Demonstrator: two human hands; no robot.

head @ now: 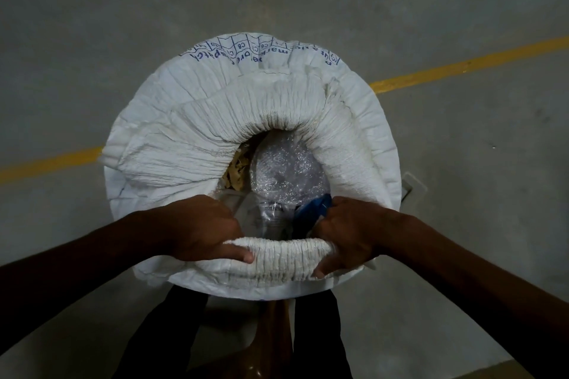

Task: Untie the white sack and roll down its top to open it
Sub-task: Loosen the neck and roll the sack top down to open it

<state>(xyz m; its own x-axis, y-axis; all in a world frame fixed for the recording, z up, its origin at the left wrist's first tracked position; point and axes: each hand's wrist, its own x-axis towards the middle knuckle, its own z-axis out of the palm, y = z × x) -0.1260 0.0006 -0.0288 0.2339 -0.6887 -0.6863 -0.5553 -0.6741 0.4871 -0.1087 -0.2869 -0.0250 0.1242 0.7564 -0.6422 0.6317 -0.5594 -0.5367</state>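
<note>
- Sack (191,132) upright on the floor (462,24), mid-scene, mouth already open and no tie to be seen; top turned outward into a thick gathered roll all round, so contents show.
- Roll fatter on the far and left sides, thinner on the near edge: probably the near part being worked now to even it out.
- Left hand (203,228) closed on the near rim at its left end, thumb lying over the roll, fingers tucked inside the mouth to pull fabric out and down.
- Right hand (351,234) closed on the same rim at its right end, thumb under the roll, fingers inside; two grips well apart, likely to keep the fold level.
- Inside: bubble wrap (289,169) in the middle, brown scraps (235,172) far left, something blue (314,209) just beside the right hand.
- Task judged nearly done; a last turn or two of the near rim left.
- Yellow line (462,66) crossing the floor behind the sack.
</note>
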